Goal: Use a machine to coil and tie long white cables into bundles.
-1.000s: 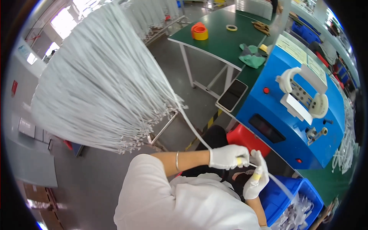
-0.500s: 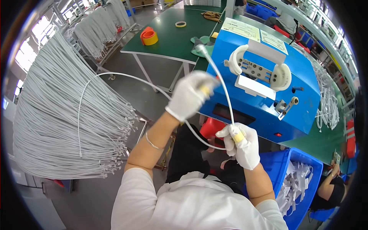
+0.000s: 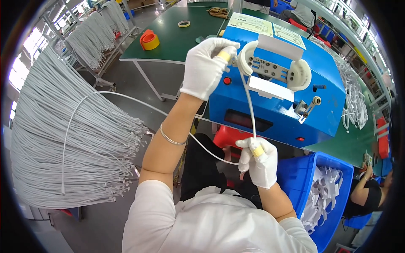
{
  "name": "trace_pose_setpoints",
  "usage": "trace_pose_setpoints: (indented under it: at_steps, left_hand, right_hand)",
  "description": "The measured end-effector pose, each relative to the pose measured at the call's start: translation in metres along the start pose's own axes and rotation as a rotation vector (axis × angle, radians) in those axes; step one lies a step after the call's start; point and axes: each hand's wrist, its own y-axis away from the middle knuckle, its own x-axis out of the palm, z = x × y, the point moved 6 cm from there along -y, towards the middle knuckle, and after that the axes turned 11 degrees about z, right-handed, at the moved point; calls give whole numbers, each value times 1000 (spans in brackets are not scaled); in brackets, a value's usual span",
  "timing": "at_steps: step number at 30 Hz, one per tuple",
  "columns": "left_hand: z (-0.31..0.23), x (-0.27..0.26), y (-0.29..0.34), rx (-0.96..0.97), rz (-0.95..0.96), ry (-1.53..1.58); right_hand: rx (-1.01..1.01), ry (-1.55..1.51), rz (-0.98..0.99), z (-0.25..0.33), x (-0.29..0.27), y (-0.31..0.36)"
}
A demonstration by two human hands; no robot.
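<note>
A white cable [image 3: 250, 103] runs from my right hand up to the left white curved holder [image 3: 248, 57] on top of a blue machine [image 3: 270, 111]. My gloved left hand [image 3: 206, 65], its fingers pinched together beside that holder, grips the cable's upper end, which is mostly hidden there. Lower down, in front of the machine, my gloved right hand [image 3: 259, 162] is closed around the cable. The rest of the cable loops left under my left forearm and over a big bundle of grey-white cables [image 3: 63, 139]. Yellow tape wraps fingers of both gloves.
A blue bin [image 3: 314, 168] of white strips stands at my right. The green table [image 3: 168, 44] holds an orange-yellow tape roll [image 3: 149, 41] and a smaller tape ring [image 3: 184, 24]. A red stool [image 3: 225, 137] is below the machine. A person [image 3: 365, 196] sits at far right.
My left hand has moved up to the machine's left curved holder. The cable's upper end, loose in the air before, is now at that holder. My right hand stays low, holding the cable.
</note>
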Motion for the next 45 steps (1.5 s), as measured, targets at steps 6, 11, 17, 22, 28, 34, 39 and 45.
trace_pose_setpoints:
  at_steps: [6,11,17,22,28,34,39,45]
  left_hand:
    - [3,2,2,30,8,91]
    - [-7,-8,22,27,-50,48]
    - [2,-44,92,-327,271,-1015]
    - [61,-97,172,-850,486,-741]
    - [130,25,287,-1018,611,456]
    - [121,160,296,-935,1035,582]
    - [109,174,277,-748,1327,223]
    - [87,177,246,-604,1381,137]
  right_hand:
    - [-96,241,-255,29,-85,49]
    - [-306,651,-540,133,-133,55]
    - [-362,780,-539,184,-180,3]
    - [-204,741,-494,176,-190,-16]
    - [-350,671,-472,185,-180,3]
    - [-341,643,-443,182,-179,28]
    - [-324,609,-466,169,-187,51]
    - [-199,569,-387,152,-163,46]
